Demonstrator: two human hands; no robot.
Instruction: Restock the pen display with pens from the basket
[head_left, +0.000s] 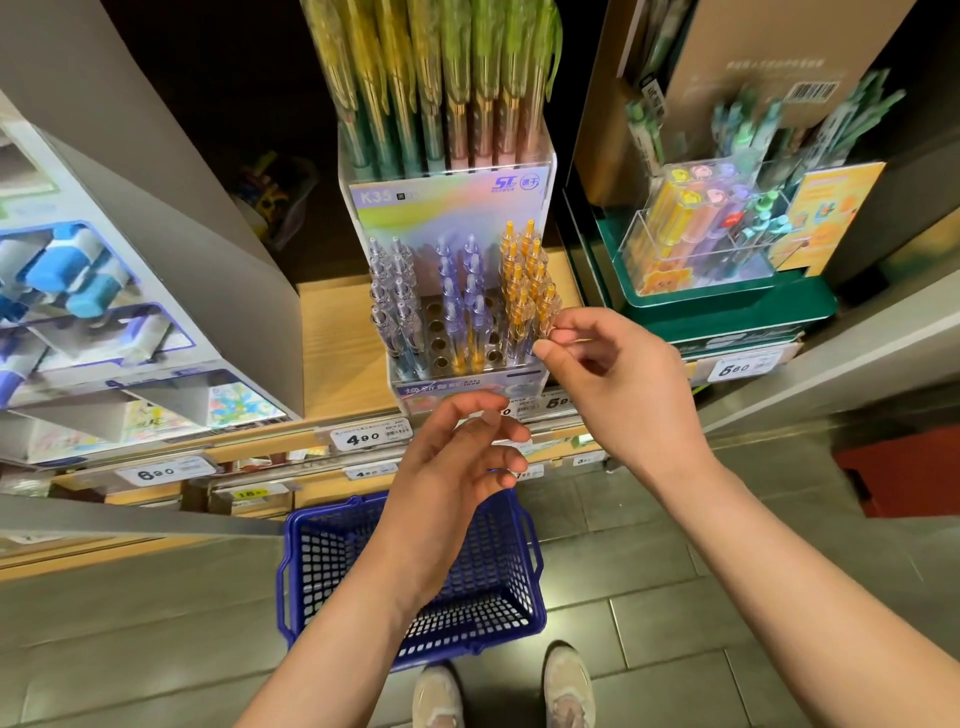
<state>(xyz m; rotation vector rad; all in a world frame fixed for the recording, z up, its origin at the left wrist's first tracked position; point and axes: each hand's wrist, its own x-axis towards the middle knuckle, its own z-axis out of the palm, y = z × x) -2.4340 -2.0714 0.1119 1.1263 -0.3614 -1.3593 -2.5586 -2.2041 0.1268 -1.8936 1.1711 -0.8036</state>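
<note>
The pen display (467, 382) stands on a wooden shelf, holding clear, purple and orange pens upright in a holed rack. Several holes in its middle are bare. My right hand (613, 384) pinches the top of an orange pen (545, 312) at the display's front right corner. My left hand (457, 467) hovers open just below the display's front, holding nothing. The blue basket (311, 561) sits on the floor under my left forearm; what shows of its mesh bottom has no pens on it.
A grey and blue boxed stationery stand (119, 322) fills the left shelf. A green tray with a clear box of pens (717, 249) stands to the right. Price tags (363, 439) line the shelf edge. My shoes (569, 686) stand on grey floor tiles.
</note>
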